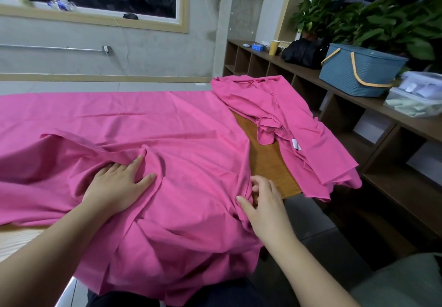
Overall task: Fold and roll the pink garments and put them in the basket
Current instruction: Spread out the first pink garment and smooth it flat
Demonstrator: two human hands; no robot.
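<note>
Pressing flat on a big pink garment [148, 124], the left hand [117, 184] has its fingers straight and spread, a ridge of cloth bunched just beyond the fingertips. That garment covers most of the worktop [270, 163] and spills off its near edge. The right hand [265, 201] is at the garment's right edge, thumb and fingers curled, pinching a fold of it. A second pink garment [299, 120] lies crumpled at the right, far corner, draping off the side. The blue basket [358, 72] stands well apart on a shelf [311, 74] at the right, near plants [382, 22].
</note>
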